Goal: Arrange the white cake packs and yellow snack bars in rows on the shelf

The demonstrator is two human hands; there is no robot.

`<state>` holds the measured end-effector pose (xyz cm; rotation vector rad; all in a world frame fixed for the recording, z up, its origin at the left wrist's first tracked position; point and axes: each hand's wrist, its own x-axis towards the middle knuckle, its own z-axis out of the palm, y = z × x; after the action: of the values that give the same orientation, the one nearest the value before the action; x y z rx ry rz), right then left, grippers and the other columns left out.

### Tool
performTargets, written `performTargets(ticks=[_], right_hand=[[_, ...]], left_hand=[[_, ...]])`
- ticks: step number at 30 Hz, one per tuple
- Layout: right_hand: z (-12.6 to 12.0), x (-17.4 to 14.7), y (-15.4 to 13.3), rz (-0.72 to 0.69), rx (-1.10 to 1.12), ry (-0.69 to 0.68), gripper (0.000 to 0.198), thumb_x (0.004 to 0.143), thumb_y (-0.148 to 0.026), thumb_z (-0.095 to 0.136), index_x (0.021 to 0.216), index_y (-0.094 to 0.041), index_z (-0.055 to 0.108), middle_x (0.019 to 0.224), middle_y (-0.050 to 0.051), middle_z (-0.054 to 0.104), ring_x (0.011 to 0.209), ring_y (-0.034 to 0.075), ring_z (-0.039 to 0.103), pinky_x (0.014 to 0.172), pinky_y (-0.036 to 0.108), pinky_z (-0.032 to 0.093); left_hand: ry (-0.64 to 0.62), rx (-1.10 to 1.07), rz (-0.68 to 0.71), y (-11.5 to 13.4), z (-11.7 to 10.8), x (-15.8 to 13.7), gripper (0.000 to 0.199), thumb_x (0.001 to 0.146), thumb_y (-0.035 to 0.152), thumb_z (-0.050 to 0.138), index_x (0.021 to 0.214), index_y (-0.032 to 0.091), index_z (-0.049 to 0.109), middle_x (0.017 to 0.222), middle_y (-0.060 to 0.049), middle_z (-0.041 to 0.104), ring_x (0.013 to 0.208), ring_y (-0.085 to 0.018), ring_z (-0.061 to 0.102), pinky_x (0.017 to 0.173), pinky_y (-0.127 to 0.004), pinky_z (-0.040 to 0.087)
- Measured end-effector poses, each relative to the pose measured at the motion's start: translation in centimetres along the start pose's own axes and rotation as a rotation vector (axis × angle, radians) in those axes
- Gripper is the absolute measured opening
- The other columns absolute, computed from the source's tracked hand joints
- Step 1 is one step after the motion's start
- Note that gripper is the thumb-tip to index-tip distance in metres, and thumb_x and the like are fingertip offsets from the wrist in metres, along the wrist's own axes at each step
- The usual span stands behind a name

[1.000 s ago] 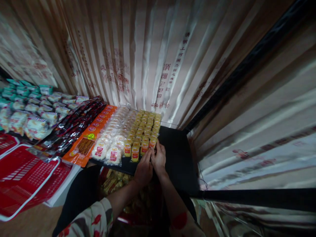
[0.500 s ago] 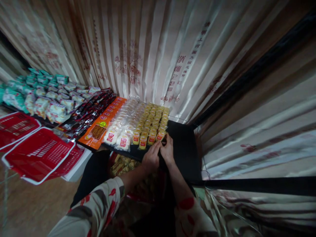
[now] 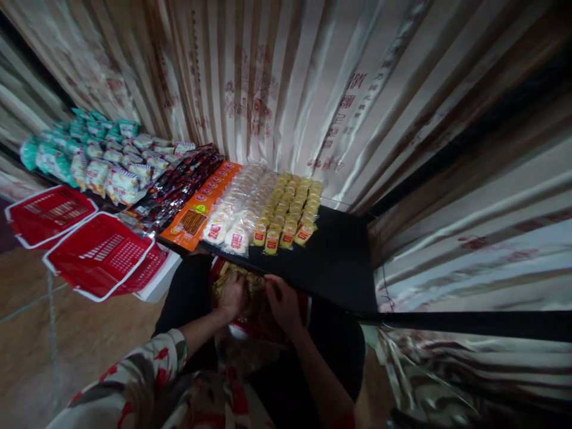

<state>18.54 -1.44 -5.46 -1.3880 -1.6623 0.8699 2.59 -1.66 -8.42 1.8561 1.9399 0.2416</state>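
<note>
On my lap is a red-and-white edged bag or box (image 3: 308, 308) holding many small gold-wrapped snack packets (image 3: 255, 287). My left hand (image 3: 235, 296) reaches down into these packets, its fingertips hidden among them. Beside it, over the right part of the pile, is my right hand (image 3: 285, 305), fingers loosely bent with a dark gap by the thumb; no object shows in it. Just beyond, on a black table (image 3: 333, 262), yellow snack packets (image 3: 288, 233) with red-and-white labels stand in neat rows.
Left of the yellow packets lie clear-wrapped white snacks (image 3: 236, 239), an orange bag (image 3: 193, 221), dark shiny packets (image 3: 179, 190), and white (image 3: 121, 186) and green packets (image 3: 56, 162). Two red baskets (image 3: 105, 253) stand at left. A pleated curtain (image 3: 286, 89) hangs behind the table.
Both hands have left the front of the rightmost yellow row and come down to the packets on my lap. The view has shifted, so the table goods sit farther right.
</note>
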Motion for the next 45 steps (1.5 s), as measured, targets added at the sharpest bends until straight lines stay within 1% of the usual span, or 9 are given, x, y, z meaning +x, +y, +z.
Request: performTargets(ticks=[2, 6, 10, 14, 22, 28, 34, 41, 45], right_hand=[[2.4, -0.6, 1.0, 0.047, -0.011, -0.219, 0.025, 0.081, -0.026, 0.047, 0.099, -0.021, 0.062, 0.095, 0.006, 0.069, 0.088, 0.018, 0.063, 0.083, 0.031, 0.048], [7.3, -0.8, 4.0, 0.192, -0.020, -0.391, 0.030, 0.079, -0.017, 0.045, 0.103, -0.019, 0.062, 0.102, 0.007, 0.068, 0.093, 0.019, 0.062, 0.084, 0.031, 0.047], [10.4, -1.2, 6.5, 0.244, -0.038, -0.445, 0.030, 0.077, -0.014, 0.044, 0.100, -0.018, 0.063, 0.100, 0.006, 0.068, 0.092, 0.017, 0.061, 0.085, 0.030, 0.046], [10.7, -1.7, 7.6, 0.325, -0.026, -0.436, 0.030, 0.078, -0.014, 0.042, 0.099, -0.017, 0.064, 0.100, 0.006, 0.068, 0.093, 0.017, 0.061, 0.086, 0.030, 0.045], [8.2, -0.6, 5.6, 0.379, -0.182, -0.310, 0.039, 0.079, -0.014, 0.044, 0.115, -0.020, 0.057, 0.113, 0.008, 0.064, 0.106, 0.019, 0.057, 0.094, 0.032, 0.040], [6.1, -0.4, 2.9, 0.156, -0.215, -0.366, 0.051, 0.072, -0.008, 0.048, 0.122, -0.020, 0.052, 0.124, 0.008, 0.057, 0.115, 0.019, 0.051, 0.100, 0.033, 0.035], [1.3, -1.1, 0.5, 0.090, -0.215, -0.366, 0.053, 0.067, -0.003, 0.045, 0.116, -0.018, 0.057, 0.117, 0.009, 0.061, 0.109, 0.018, 0.056, 0.096, 0.032, 0.039], [-5.4, -1.5, -1.7, 0.125, -0.037, -0.247, 0.036, 0.073, -0.023, 0.055, 0.108, -0.021, 0.062, 0.108, 0.006, 0.065, 0.101, 0.021, 0.058, 0.091, 0.034, 0.043], [-7.6, -0.7, -1.5, 0.251, 0.275, -0.076, 0.038, 0.070, -0.035, 0.060, 0.105, -0.021, 0.061, 0.096, 0.004, 0.068, 0.086, 0.020, 0.063, 0.078, 0.033, 0.049]], left_hand=[[-0.054, 0.130, -0.041, -1.6, -0.3, 0.9, 0.025, 0.077, 0.014, 0.047, 0.100, 0.014, 0.057, 0.110, -0.012, 0.056, 0.109, -0.023, 0.047, 0.093, -0.033, 0.039], [-0.131, 0.277, -0.143, -3.4, 0.0, 1.6, 0.030, 0.079, 0.010, 0.043, 0.106, 0.011, 0.055, 0.108, -0.014, 0.057, 0.105, -0.024, 0.050, 0.085, -0.033, 0.042], [-0.132, 0.312, -0.161, -3.9, 1.1, 1.7, 0.030, 0.082, 0.007, 0.034, 0.101, 0.009, 0.058, 0.105, -0.015, 0.058, 0.102, -0.024, 0.052, 0.085, -0.035, 0.041], [-0.131, 0.330, -0.176, -4.0, 1.5, 2.1, 0.031, 0.083, 0.006, 0.033, 0.099, 0.008, 0.059, 0.104, -0.016, 0.059, 0.102, -0.024, 0.052, 0.085, -0.034, 0.041], [-0.096, 0.298, -0.024, -3.2, 0.1, 1.1, 0.035, 0.084, 0.009, 0.034, 0.110, 0.014, 0.056, 0.108, -0.015, 0.058, 0.102, -0.025, 0.051, 0.088, -0.037, 0.038], [-0.087, 0.209, 0.320, -1.7, -1.0, -0.3, 0.023, 0.079, 0.019, 0.049, 0.098, 0.018, 0.062, 0.097, -0.009, 0.061, 0.099, -0.025, 0.050, 0.089, -0.036, 0.037], [-0.177, 0.034, 0.432, 1.3, -2.8, -1.0, 0.021, 0.077, 0.017, 0.049, 0.096, 0.017, 0.058, 0.097, -0.006, 0.060, 0.096, -0.019, 0.053, 0.087, -0.030, 0.040], [-0.183, -0.023, 0.651, 6.6, -6.0, -0.8, 0.028, 0.078, 0.013, 0.046, 0.104, 0.020, 0.056, 0.102, -0.004, 0.060, 0.100, -0.018, 0.051, 0.092, -0.031, 0.040], [0.023, -0.156, 0.650, 9.9, -6.9, -0.2, 0.038, 0.081, 0.017, 0.044, 0.119, 0.021, 0.048, 0.119, -0.006, 0.053, 0.114, -0.019, 0.045, 0.100, -0.036, 0.036]])
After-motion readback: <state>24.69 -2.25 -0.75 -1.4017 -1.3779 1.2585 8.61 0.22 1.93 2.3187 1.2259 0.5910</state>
